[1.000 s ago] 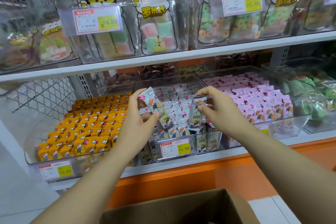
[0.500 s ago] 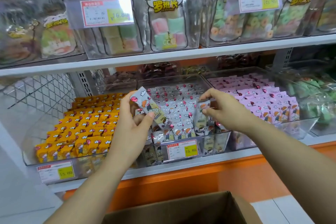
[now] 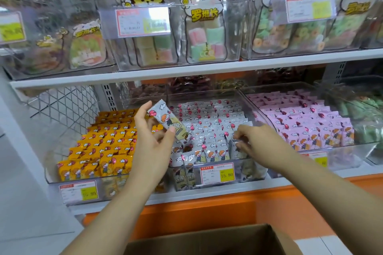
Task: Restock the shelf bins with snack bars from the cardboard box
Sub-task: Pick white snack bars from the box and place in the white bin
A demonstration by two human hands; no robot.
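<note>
My left hand pinches a white snack bar between thumb and fingers, tilted over the left side of the middle clear bin. That bin holds several rows of white bars. My right hand is low at the bin's front right, its fingertips pinching a white bar standing in the front row. The cardboard box lies open at the bottom edge of the view; its inside is dark.
A bin of orange bars stands to the left, a bin of pink bars to the right, greenish packs beyond. The upper shelf carries clear bins of candy bags. An orange base panel runs below.
My right hand has dropped with its bar down into the front row of the middle bin. My left hand has kept its bar raised, shifting slightly left.
</note>
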